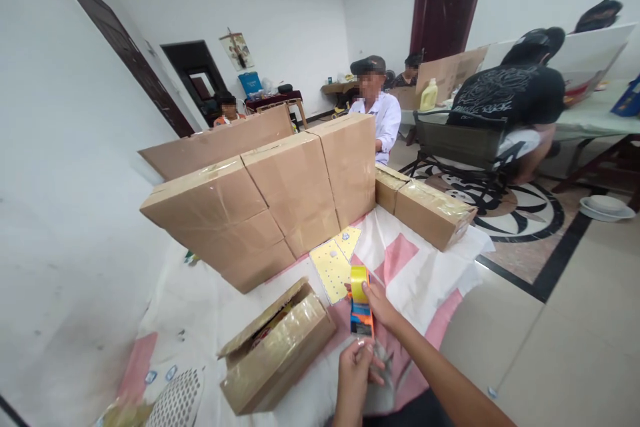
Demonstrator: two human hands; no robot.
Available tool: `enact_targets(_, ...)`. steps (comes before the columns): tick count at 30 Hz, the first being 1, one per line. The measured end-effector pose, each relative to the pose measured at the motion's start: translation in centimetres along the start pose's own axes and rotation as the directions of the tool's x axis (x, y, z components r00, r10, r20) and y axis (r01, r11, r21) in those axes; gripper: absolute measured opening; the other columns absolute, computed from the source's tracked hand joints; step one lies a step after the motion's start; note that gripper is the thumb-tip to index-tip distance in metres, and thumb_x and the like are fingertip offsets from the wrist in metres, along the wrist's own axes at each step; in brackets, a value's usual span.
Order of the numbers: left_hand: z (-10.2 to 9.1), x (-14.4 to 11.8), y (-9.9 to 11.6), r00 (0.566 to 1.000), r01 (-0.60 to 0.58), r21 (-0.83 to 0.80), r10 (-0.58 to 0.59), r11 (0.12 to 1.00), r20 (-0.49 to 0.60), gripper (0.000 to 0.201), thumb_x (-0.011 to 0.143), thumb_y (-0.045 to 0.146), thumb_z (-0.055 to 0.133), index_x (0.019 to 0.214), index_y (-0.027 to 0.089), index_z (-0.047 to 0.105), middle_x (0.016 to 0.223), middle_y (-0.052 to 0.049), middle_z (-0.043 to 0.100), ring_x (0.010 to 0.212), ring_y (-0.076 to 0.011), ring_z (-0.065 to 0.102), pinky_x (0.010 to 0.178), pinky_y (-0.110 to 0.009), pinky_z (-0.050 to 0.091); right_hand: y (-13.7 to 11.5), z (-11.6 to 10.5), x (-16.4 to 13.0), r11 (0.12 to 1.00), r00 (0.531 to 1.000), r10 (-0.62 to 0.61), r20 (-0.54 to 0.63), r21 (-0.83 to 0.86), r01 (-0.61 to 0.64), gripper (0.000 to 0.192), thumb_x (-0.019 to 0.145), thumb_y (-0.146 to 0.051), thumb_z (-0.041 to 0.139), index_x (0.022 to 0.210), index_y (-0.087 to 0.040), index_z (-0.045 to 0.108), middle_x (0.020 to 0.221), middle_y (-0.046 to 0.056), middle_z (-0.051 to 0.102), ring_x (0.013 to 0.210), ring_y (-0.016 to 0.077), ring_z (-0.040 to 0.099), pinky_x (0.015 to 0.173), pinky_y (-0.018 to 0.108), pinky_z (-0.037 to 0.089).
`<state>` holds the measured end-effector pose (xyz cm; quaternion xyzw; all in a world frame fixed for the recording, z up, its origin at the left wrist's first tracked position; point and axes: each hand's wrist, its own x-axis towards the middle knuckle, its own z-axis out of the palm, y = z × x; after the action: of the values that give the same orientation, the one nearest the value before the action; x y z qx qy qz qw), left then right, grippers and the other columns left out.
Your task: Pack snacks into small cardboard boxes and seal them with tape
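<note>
One tape dispenser [361, 310], orange and blue with a yellow roll on top, low centre of the frame, held upright above the pink-and-white cloth [420, 273]. Right hand [381, 303]: fingers closed on the roll's right side. Left hand [356, 370]: closed just below the dispenser's base; whether it grips anything cannot be told. Small carton [277, 347], lower left of centre, one flap ajar, just beside the hands. Yellow dotted sheets [334, 265] lie directly behind the dispenser. Stacked sealed cartons [280, 200] wall the cloth's far edge; two low cartons [430, 210] close the upper right. Open tiled floor [565, 320] fills the frame's right side.
</note>
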<state>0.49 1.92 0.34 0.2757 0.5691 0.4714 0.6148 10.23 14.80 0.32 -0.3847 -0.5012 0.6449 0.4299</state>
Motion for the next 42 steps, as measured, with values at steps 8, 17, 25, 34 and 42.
enact_targets(8,1.9,-0.7,3.0,0.998,-0.04,0.033,0.038,0.999,0.044,0.081,0.053,0.084,0.074,0.088,0.011,0.067,0.054,-0.004,0.063,0.041,-0.0129,0.053,0.043,-0.024,0.044,-1.6,0.7,1.4,0.974,0.963,0.024,-0.27,0.224,0.038,0.081,0.076,-0.092,0.045,0.083,-0.015,0.068,0.067,0.009,0.072,0.059,0.0216,0.068,0.057,0.032,0.055)
enact_targets(17,2.7,-1.4,5.1,0.992,-0.094,0.019,0.092,0.995,0.083,0.079,0.059,0.082,0.072,0.093,0.011,0.069,0.056,-0.003,0.062,0.047,-0.014,0.055,0.043,-0.024,0.044,-6.1,0.8,2.4,0.974,0.927,0.104,-0.36,0.225,-0.021,0.065,0.084,-0.078,0.051,0.082,-0.014,0.064,0.062,0.01,0.071,0.05,0.0219,0.069,0.05,0.031,0.056)
enact_targets(25,2.3,-2.6,4.0,0.995,-0.086,0.039,0.084,0.995,0.06,0.084,0.058,0.085,0.071,0.094,0.009,0.071,0.059,-0.005,0.066,0.04,-0.0105,0.05,0.04,-0.024,0.042,-5.5,1.1,0.8,0.973,0.917,0.106,-0.385,0.231,-0.015,0.062,0.086,-0.076,0.05,0.085,-0.015,0.063,0.06,0.009,0.07,0.051,0.0221,0.069,0.048,0.03,0.054)
enact_targets(34,2.3,-3.0,4.2,0.991,-0.062,-0.024,0.064,0.998,0.113,0.086,0.053,0.082,0.077,0.099,0.009,0.071,0.058,-0.005,0.066,0.042,-0.013,0.053,0.043,-0.027,0.047,-8.0,1.9,-1.3,0.958,0.915,0.112,-0.387,0.287,0.004,0.069,0.081,-0.083,0.052,0.095,-0.016,0.062,0.072,0.01,0.074,0.061,0.0241,0.073,0.05,0.03,0.056)
enact_targets(42,2.5,-2.9,5.0,0.981,-0.122,-0.005,0.121,0.993,0.149,0.076,0.052,0.085,0.074,0.073,0.013,0.064,0.05,-0.003,0.062,0.039,-0.0119,0.052,0.042,-0.025,0.041,-9.2,2.5,-2.2,0.93,0.926,0.133,-0.353,0.367,0.006,0.065,0.085,-0.079,0.051,0.09,-0.016,0.064,0.064,0.008,0.071,0.052,0.0199,0.068,0.048,0.029,0.054)
